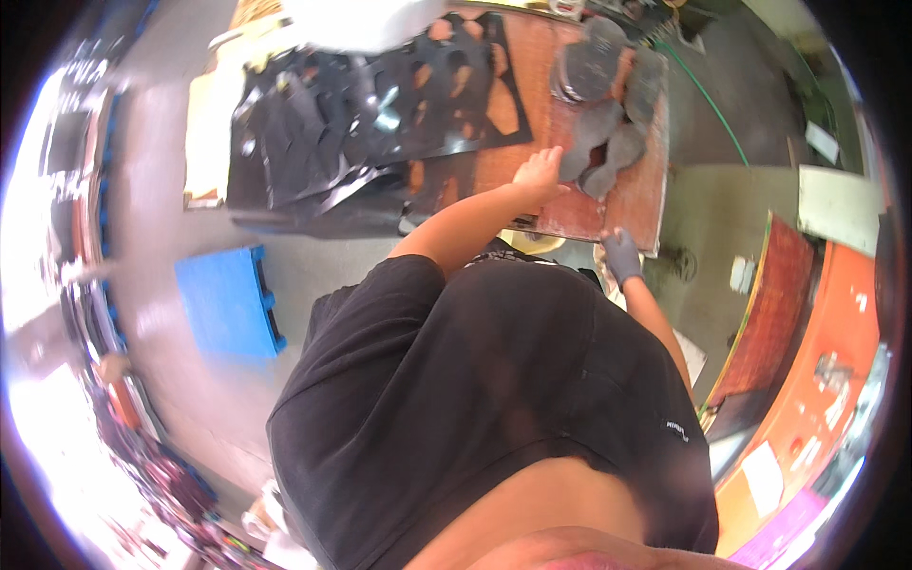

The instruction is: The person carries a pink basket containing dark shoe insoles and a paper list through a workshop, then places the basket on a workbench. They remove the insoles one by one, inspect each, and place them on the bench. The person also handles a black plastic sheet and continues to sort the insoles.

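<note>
My bare left hand (541, 172) is open over the red-brown wooden table (516, 190), its fingers stretched toward a dark grey sole-shaped piece (581, 149). Whether the fingertips touch that piece cannot be told. Several similar pieces lie about it, among them a stack (587, 71) farther back and a single piece (622, 147) to its right. My right hand (622, 256), in a grey glove, is beside the table's front edge with its fingers curled. What they hold, if anything, is hidden.
Black sheets with cut-out holes (380, 104) cover the table's left part. A blue pallet (228, 304) lies on the floor at left. Part of a yellow container (537, 240) shows under the front edge. A reddish board (765, 323) leans at right; a green hose (708, 95) runs behind.
</note>
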A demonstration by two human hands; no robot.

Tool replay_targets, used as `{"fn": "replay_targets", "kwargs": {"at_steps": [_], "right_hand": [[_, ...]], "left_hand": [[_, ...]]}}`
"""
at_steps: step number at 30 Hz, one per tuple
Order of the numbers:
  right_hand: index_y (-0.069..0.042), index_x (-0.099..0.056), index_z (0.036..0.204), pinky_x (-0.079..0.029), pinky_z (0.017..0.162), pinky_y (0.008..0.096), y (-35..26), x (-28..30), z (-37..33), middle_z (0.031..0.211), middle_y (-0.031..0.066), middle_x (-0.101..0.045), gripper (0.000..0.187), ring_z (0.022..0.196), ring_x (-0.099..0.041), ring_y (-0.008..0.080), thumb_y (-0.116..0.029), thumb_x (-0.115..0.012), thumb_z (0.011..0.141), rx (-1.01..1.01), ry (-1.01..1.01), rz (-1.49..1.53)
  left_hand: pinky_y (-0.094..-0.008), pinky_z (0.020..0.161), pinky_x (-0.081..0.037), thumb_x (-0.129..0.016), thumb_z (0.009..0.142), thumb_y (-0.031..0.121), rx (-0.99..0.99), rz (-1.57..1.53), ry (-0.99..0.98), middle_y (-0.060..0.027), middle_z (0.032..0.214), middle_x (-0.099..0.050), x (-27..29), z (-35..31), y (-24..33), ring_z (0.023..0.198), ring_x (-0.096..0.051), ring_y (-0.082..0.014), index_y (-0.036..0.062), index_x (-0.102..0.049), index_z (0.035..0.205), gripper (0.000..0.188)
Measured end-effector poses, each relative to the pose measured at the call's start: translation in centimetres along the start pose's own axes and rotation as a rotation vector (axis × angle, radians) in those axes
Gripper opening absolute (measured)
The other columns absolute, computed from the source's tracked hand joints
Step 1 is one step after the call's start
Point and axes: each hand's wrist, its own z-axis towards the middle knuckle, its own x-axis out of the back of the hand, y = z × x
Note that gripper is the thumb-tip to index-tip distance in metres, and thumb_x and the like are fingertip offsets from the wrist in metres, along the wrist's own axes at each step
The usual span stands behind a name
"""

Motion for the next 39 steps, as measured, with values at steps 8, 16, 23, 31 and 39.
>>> {"fn": "replay_targets", "kwargs": {"at_steps": [8,16,23,31,39], "right_hand": [[-0.007,-0.045,0.107,-0.041,0.045,0.0261,4.3,-1.4,-4.8,0.084,0.0101,-0.061,0.032,0.052,-0.051,0.0117,-0.03,-0.052,0.087,-0.105,-0.075,0.382],[-0.007,-0.048,0.106,-0.041,0.043,0.028,8.2,-8.8,-12.7,0.083,0.008,-0.059,0.034,0.05,-0.051,0.0141,-0.033,-0.053,0.085,-0.434,-0.184,0.652],[-0.008,-0.053,0.091,-0.043,0.045,0.03,2.7,-7.4,-9.3,0.077,0.009,-0.062,0.02,0.054,-0.053,0.0162,-0.026,-0.051,0.082,-0.287,0.002,0.585],[-0.002,-0.054,0.108,-0.045,0.059,0.0219,-24.1,-16.1,-6.1,0.087,0.0025,-0.06,0.028,0.07,-0.056,0.009,-0.014,-0.058,0.083,0.054,-0.192,0.474],[0.0,-0.055,0.106,-0.046,0.07,0.0241,-40.9,-23.9,-5.2,0.085,0.0063,-0.063,0.024,0.076,-0.058,0.0084,-0.012,-0.057,0.085,0.407,-0.303,0.283]], "left_hand": [[-0.0415,0.097,-0.036,-0.067,0.071,0.026,0.107,0.045,0.034,-0.0178,0.126,-0.041,1.7,-14.4,-4.0,0.117,-0.04,-0.0347,0.0052,-0.036,0.127,0.067],[-0.0413,0.095,-0.038,-0.071,0.067,0.023,0.317,0.133,0.411,-0.0178,0.12,-0.047,9.8,-28.8,-16.2,0.113,-0.044,-0.0345,0.0047,-0.046,0.118,0.06],[-0.0414,0.093,-0.039,-0.069,0.07,0.027,0.731,0.151,0.783,-0.0187,0.122,-0.044,25.9,-28.3,-31.2,0.113,-0.043,-0.0342,0.0038,-0.041,0.122,0.063],[-0.0397,0.095,-0.036,-0.067,0.072,0.038,0.888,0.172,0.537,-0.0202,0.12,-0.049,34.9,-26.5,-41.8,0.113,-0.046,-0.0325,0.001,-0.039,0.127,0.072],[-0.0392,0.089,-0.039,-0.068,0.072,0.038,0.722,0.16,0.651,-0.0202,0.101,-0.057,35.2,-25.3,-43.0,0.101,-0.052,-0.0347,0.0004,-0.051,0.113,0.058]]}}
